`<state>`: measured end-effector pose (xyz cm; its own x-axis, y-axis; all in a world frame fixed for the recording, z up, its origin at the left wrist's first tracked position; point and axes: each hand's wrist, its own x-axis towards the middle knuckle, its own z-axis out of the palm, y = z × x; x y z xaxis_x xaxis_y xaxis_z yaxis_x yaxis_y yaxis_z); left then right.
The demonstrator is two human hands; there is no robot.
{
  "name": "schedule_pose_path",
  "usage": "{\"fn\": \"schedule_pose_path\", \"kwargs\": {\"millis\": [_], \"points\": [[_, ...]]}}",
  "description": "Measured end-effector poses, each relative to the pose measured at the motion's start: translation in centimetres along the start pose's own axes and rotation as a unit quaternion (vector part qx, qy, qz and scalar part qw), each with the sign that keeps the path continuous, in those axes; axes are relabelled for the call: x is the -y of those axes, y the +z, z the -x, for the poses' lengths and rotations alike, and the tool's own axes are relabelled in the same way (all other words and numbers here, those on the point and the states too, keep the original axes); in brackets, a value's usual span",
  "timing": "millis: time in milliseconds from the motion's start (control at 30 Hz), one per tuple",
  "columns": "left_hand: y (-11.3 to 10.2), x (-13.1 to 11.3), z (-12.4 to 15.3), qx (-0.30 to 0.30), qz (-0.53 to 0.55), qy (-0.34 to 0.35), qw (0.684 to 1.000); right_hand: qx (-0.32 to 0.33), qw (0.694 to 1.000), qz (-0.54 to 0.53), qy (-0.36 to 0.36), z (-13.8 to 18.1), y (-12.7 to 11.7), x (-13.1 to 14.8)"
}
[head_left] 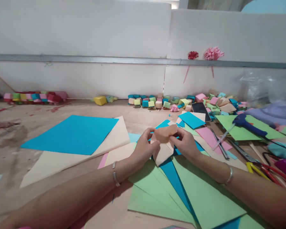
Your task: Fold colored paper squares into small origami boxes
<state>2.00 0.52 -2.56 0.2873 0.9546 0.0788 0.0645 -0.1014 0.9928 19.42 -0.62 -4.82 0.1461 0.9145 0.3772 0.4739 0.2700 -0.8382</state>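
Between my two hands is a folded piece of peach paper (164, 143), with creases and a pointed lower corner. My left hand (146, 147) pinches its left side, thumb in front and fingers behind. At the upper right edge, my right hand (184, 143) grips it between thumb and fingers. Directly below the folded piece lie sheets of green paper (202, 190) and a strip of blue paper (177, 181). To the left, a large blue sheet (71, 135) rests on a cream sheet (59, 167).
Several small paper cubes (145, 103) line the wall, with a heap of paper pieces (221, 103) at right. A phone (201, 111), a blue glue gun (249, 125), a cutter knife (220, 144) and scissors (259, 165) lie on the right. Paper flowers (214, 53) hang on the rail.
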Motion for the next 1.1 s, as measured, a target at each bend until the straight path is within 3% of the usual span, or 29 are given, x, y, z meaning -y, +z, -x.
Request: {"fn": "schedule_pose_path", "kwargs": {"millis": [267,433,600,833,1100], "points": [[0.1,0.1,0.0,0.023,0.008,-0.046,0.999,0.018,1.0,0.011,0.001,-0.2,0.0,-0.2],[0.0,-0.1,-0.1,0.06,0.012,-0.065,0.996,0.041,0.997,0.045,-0.052,0.0,0.0,-0.2],[-0.1,-0.1,0.0,0.044,0.053,-0.072,0.995,0.027,0.992,0.093,-0.084,0.0,-0.1,-0.2],[0.1,-0.1,0.0,0.062,0.072,-0.077,0.992,0.07,0.988,0.097,-0.096,0.4,-0.2,0.6],[0.1,-0.1,-0.1,0.085,0.079,-0.087,0.989,0.066,0.992,0.056,-0.094,0.7,-0.3,1.0]]}}
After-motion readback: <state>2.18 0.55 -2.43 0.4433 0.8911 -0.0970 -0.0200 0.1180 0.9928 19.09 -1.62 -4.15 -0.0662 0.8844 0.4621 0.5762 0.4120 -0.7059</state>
